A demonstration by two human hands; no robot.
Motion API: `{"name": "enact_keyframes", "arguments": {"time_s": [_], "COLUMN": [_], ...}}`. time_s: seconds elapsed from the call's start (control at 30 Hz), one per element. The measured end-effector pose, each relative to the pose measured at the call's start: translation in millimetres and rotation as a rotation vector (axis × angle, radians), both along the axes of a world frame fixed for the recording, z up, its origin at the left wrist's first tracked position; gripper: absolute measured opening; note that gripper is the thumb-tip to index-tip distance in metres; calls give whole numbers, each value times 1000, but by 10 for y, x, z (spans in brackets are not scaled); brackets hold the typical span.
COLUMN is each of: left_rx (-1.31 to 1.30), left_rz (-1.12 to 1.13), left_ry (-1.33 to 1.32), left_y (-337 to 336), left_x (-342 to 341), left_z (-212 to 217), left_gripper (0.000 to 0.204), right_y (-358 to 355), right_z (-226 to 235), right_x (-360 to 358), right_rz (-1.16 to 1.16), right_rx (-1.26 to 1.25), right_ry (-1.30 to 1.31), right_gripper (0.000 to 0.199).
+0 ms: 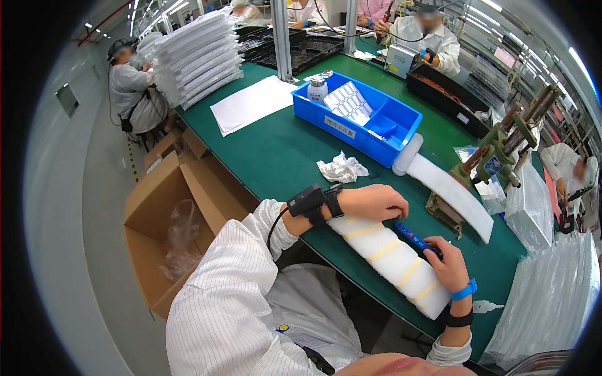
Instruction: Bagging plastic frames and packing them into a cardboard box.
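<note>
A white foam pad banded with yellow tape lies along the near edge of the green table. My right hand rests by its right end, fingers closed round a slim blue pen-shaped tool that points toward my left hand. My left hand is above the pad's left end with its fingers curled downward; whatever is under them is hidden. Its wrist carries a black strapped device. On my right wrist are a blue band and a black one.
A blue divided bin holds a white bottle and a white sheet. Crumpled tissue lies nearer me. A hand press and a long white strip stand right. An open carton is at left; co-workers sit across the table.
</note>
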State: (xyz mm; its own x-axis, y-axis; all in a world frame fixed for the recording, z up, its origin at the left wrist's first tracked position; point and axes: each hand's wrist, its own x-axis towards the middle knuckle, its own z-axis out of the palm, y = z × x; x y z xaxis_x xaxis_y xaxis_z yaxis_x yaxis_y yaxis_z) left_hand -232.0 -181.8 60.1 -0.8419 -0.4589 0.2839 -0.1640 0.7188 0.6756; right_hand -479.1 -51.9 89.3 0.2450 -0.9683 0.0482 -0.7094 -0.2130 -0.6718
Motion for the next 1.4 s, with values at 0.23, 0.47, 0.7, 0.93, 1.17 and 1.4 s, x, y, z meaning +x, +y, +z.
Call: {"name": "enact_keyframes", "arguments": {"time_s": [0.23, 0.47, 0.7, 0.93, 1.17, 1.4], "left_rx": [-50, -16, -44, -52, -26, -22], "left_rz": [15, 16, 12, 5, 6, 14], "left_ry": [-1, -13, -49, -24, -71, -80], "left_y": [-21, -24, -25, -40, -3, 39], "left_x": [11, 7, 2, -93, -89, -85], "left_z": [-5, -25, -6, 11, 83, 135], "left_gripper": [19, 19, 16, 14, 14, 14], "right_y": [-28, -34, -26, -51, -54, -40], "right_z": [15, -13, 12, -71, -195, -198], "right_x": [13, -5, -1, -140, -187, -189], "right_rz": [-5, 1, 1, 58, 64, 53], "right_rx": [23, 17, 14, -53, -82, -75], "right_ry": [-10, -12, 0, 31, 51, 55], "right_gripper": [24, 24, 23, 22, 24, 23]}}
